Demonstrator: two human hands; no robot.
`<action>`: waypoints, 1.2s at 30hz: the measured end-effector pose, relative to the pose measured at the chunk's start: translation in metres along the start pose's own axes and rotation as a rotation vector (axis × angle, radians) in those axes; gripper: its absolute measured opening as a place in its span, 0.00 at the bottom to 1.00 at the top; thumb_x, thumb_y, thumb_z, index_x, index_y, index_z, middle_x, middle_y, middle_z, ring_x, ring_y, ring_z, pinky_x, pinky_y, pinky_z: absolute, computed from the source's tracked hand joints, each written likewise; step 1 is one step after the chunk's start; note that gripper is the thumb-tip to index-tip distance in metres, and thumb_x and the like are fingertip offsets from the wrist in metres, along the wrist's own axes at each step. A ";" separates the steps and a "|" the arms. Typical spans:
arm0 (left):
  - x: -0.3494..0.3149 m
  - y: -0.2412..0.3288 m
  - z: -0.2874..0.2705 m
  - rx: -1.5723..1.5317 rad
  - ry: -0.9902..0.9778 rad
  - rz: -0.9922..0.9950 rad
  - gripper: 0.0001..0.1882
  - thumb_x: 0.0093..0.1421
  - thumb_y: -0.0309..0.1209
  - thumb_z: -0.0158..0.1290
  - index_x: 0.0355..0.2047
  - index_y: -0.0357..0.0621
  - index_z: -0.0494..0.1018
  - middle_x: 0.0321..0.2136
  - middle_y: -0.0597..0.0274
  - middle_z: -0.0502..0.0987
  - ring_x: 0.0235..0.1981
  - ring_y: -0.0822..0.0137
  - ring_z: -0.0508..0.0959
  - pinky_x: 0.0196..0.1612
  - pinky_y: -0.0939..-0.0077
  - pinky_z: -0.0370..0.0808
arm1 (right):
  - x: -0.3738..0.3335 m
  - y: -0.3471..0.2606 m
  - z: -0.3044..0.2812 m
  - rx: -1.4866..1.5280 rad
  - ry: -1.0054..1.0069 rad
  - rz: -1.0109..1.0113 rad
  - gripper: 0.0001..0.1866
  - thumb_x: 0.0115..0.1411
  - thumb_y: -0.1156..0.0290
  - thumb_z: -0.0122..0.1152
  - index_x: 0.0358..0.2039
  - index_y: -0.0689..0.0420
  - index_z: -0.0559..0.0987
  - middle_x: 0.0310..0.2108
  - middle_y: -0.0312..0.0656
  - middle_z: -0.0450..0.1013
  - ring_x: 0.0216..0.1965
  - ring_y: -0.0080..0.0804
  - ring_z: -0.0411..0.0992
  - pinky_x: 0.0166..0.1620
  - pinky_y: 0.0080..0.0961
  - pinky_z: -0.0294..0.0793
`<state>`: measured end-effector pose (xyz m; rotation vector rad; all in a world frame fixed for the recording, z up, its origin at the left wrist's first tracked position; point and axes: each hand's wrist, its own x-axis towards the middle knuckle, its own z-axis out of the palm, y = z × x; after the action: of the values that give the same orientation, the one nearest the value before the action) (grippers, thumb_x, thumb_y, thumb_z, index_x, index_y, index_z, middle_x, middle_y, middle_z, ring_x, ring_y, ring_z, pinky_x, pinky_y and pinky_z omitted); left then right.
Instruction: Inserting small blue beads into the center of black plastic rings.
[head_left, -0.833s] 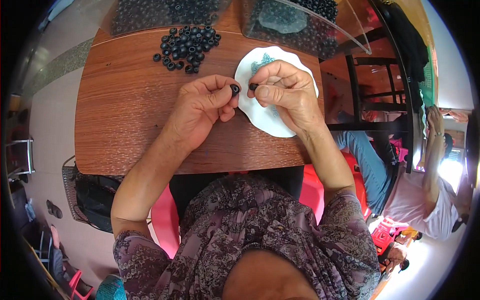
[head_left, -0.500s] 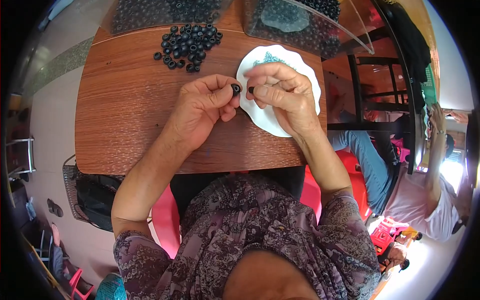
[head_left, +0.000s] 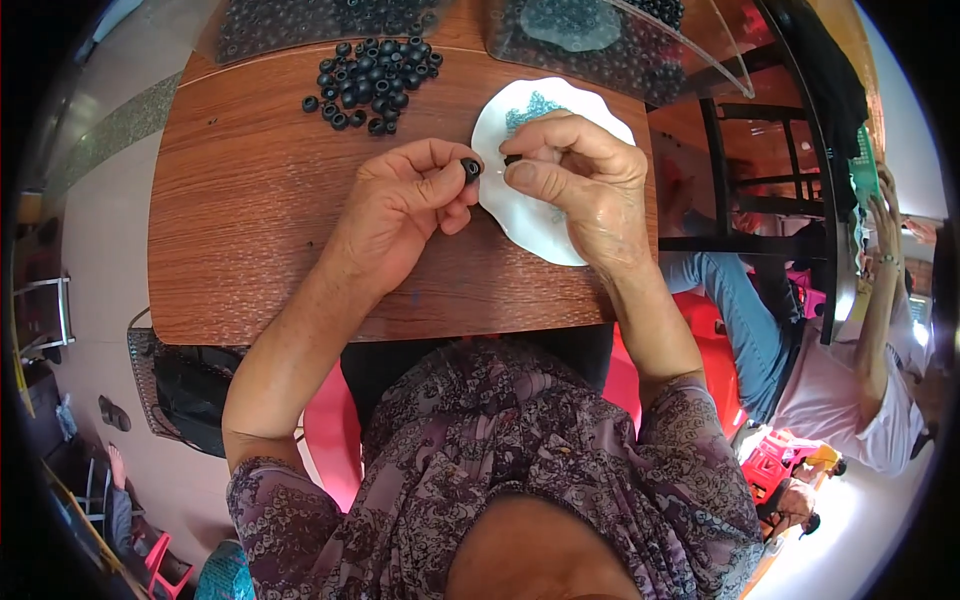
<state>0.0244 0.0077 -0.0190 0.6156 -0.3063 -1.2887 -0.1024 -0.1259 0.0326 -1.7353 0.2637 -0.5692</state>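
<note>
Pinching a small, round black bead with a hole through it (head_left: 470,170) between thumb and index finger, the left hand (head_left: 405,205) that I view from a distance is held above the table at the left rim of a white, wavy-edged plate (head_left: 500,205), the bead's open end facing right. I see its other fingers curled loosely toward the palm. Just to the right, I have the right hand (head_left: 575,180) over the plate, thumb and fingertips closed on a small dark piece (head_left: 513,158); the fingers cover most of it, so I cannot tell its shape. The two hands are close, their fingertips apart. Blue-green patterning (head_left: 530,108) shows on the far part of the plate. Farther off to the left, I find a loose heap of black beads (head_left: 375,85) on the brown wood-grain tabletop (head_left: 250,220). Behind that heap, at the far edge, is a clear plastic tray (head_left: 300,50) full of similar beads, and to its right a second clear container (head_left: 505,40) holds more, along with a pale oval object (head_left: 570,22). On the near left I make out a dark mesh basket (head_left: 145,385) on the floor with a black bag (head_left: 195,395) in it.
</note>
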 end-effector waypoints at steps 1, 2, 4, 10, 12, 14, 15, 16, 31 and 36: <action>0.000 0.000 0.001 -0.004 0.002 0.004 0.09 0.58 0.27 0.52 0.37 0.33 0.71 0.27 0.60 0.74 0.26 0.73 0.71 0.28 0.81 0.65 | 0.000 -0.001 0.002 -0.001 0.001 0.000 0.12 0.46 0.86 0.63 0.33 0.66 0.76 0.29 0.43 0.75 0.30 0.21 0.72 0.35 0.16 0.72; 0.000 0.000 0.001 -0.008 0.004 0.008 0.09 0.58 0.26 0.52 0.37 0.33 0.72 0.27 0.60 0.74 0.26 0.73 0.71 0.28 0.81 0.66 | 0.000 -0.003 0.005 0.073 0.028 0.050 0.11 0.46 0.86 0.63 0.33 0.66 0.77 0.29 0.42 0.75 0.30 0.21 0.72 0.35 0.15 0.72; 0.000 -0.001 0.001 -0.004 0.001 0.013 0.09 0.58 0.26 0.51 0.37 0.33 0.72 0.27 0.60 0.74 0.26 0.73 0.71 0.28 0.81 0.66 | -0.001 -0.003 0.007 0.149 0.050 0.100 0.11 0.46 0.86 0.63 0.32 0.66 0.77 0.30 0.42 0.75 0.30 0.21 0.73 0.35 0.14 0.72; -0.002 0.001 0.005 -0.005 -0.001 0.014 0.09 0.58 0.25 0.51 0.38 0.33 0.71 0.27 0.59 0.74 0.27 0.73 0.71 0.28 0.82 0.66 | -0.004 -0.003 0.011 0.194 0.047 0.136 0.11 0.46 0.86 0.63 0.32 0.66 0.77 0.30 0.41 0.75 0.30 0.20 0.73 0.34 0.13 0.72; -0.003 0.002 0.008 0.012 0.011 0.018 0.09 0.58 0.25 0.52 0.38 0.33 0.71 0.27 0.59 0.75 0.27 0.73 0.72 0.28 0.82 0.66 | -0.004 -0.006 0.012 0.171 0.038 0.111 0.11 0.44 0.86 0.64 0.31 0.65 0.78 0.29 0.40 0.75 0.30 0.20 0.71 0.35 0.14 0.71; -0.005 0.003 0.010 0.019 0.016 0.012 0.09 0.58 0.25 0.52 0.38 0.32 0.71 0.27 0.59 0.75 0.26 0.73 0.72 0.28 0.82 0.66 | -0.005 -0.008 0.010 0.073 0.028 0.051 0.11 0.44 0.86 0.65 0.30 0.65 0.78 0.29 0.40 0.75 0.30 0.20 0.71 0.35 0.14 0.70; -0.006 0.003 0.012 0.021 0.016 0.016 0.09 0.58 0.25 0.52 0.38 0.32 0.71 0.27 0.59 0.75 0.26 0.73 0.72 0.28 0.82 0.66 | -0.006 -0.009 0.010 -0.021 0.019 -0.008 0.11 0.43 0.86 0.65 0.30 0.64 0.79 0.29 0.39 0.75 0.31 0.20 0.70 0.36 0.15 0.69; -0.007 0.004 0.014 0.033 0.015 0.013 0.09 0.58 0.24 0.52 0.38 0.32 0.71 0.27 0.58 0.75 0.26 0.73 0.72 0.28 0.82 0.66 | -0.007 -0.011 0.010 -0.020 0.016 -0.010 0.11 0.43 0.86 0.65 0.30 0.64 0.79 0.29 0.39 0.75 0.31 0.20 0.70 0.36 0.15 0.69; -0.014 -0.008 0.040 0.012 0.060 0.012 0.08 0.58 0.26 0.52 0.36 0.33 0.71 0.25 0.60 0.75 0.23 0.75 0.71 0.25 0.83 0.65 | -0.020 -0.032 0.001 -0.261 0.033 -0.216 0.08 0.43 0.85 0.63 0.26 0.61 0.80 0.27 0.38 0.73 0.30 0.22 0.70 0.33 0.17 0.70; -0.013 -0.012 0.043 -0.002 0.039 0.012 0.08 0.58 0.27 0.53 0.35 0.34 0.71 0.25 0.60 0.75 0.23 0.75 0.70 0.25 0.84 0.65 | -0.020 -0.040 -0.004 -0.352 0.004 -0.175 0.08 0.42 0.85 0.64 0.25 0.63 0.78 0.29 0.42 0.74 0.33 0.28 0.71 0.37 0.22 0.69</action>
<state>-0.0122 0.0070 0.0101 0.6351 -0.2760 -1.2644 -0.1270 -0.1101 0.0674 -2.1127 0.2251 -0.6841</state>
